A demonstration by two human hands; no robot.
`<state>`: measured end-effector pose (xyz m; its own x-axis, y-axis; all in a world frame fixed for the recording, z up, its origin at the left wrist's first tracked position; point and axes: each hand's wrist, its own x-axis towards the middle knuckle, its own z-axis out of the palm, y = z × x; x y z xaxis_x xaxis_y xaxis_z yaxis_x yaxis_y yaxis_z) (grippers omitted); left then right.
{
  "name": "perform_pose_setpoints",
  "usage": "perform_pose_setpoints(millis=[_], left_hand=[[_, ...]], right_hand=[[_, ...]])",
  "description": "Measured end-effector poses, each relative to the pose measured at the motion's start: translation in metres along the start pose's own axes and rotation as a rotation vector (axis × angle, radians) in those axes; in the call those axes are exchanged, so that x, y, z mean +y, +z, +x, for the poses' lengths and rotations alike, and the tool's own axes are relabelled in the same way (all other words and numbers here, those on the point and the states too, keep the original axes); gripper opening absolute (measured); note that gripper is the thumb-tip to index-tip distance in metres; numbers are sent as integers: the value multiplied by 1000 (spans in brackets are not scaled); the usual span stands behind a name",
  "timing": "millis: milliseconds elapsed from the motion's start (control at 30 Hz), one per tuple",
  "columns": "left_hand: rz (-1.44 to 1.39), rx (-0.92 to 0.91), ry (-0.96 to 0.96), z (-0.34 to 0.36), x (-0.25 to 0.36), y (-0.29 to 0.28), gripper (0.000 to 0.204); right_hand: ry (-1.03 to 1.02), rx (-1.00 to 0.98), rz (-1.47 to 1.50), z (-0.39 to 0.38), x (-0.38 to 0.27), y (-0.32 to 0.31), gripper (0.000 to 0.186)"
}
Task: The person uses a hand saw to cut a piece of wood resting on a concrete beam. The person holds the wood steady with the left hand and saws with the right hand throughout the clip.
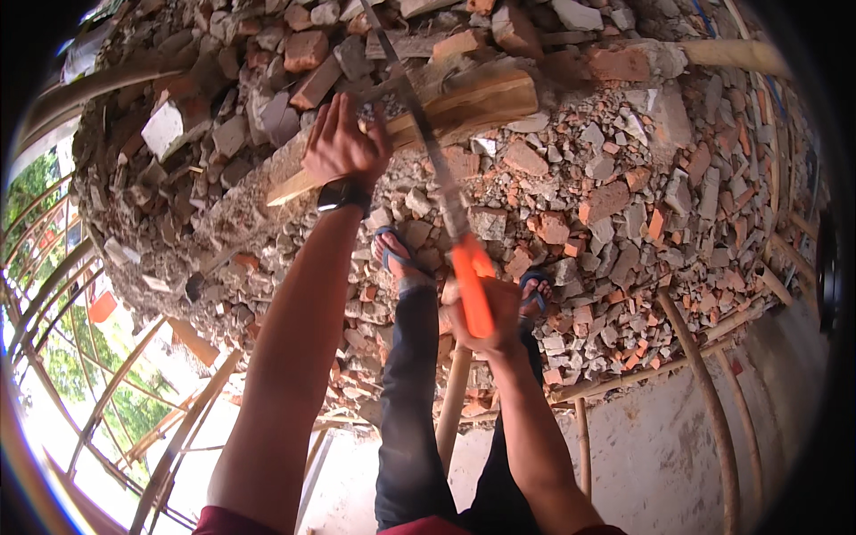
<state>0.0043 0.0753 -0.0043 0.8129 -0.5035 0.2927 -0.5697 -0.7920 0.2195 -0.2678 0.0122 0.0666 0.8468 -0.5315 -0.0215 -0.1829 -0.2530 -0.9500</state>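
A long piece of pale wood (pixel 489 100) lies at a slant on the rubble. My left hand (pixel 343 147), with a dark watch on its wrist, presses down on the wood, its fingers gripping over it. In my right hand (pixel 501 314) is the orange handle of a handsaw (pixel 419 120). The saw's long, dark blade crosses the wood to the right of my left hand and points away from me. Whether its teeth have cut into the wood is not clear.
Broken bricks and chunks of mortar (pixel 606 201) surround the wood. My sandalled feet (pixel 397 250) stand on this heap. Wooden poles (pixel 700 383) run along the near edge and the right side. At the left, bamboo scaffolding (pixel 76 303) stands before bright greenery.
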Motion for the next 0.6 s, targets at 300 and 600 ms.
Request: perform_pose_setpoints(millis=[300,600], left_hand=[[60,32,15,-4,-2,5,49],[22,-62,-39,-6,-4,4,58]], right_hand=[[112,-47,-56,-6,-13,2,20],[312,-173,-68,-80,-23,-46,28]])
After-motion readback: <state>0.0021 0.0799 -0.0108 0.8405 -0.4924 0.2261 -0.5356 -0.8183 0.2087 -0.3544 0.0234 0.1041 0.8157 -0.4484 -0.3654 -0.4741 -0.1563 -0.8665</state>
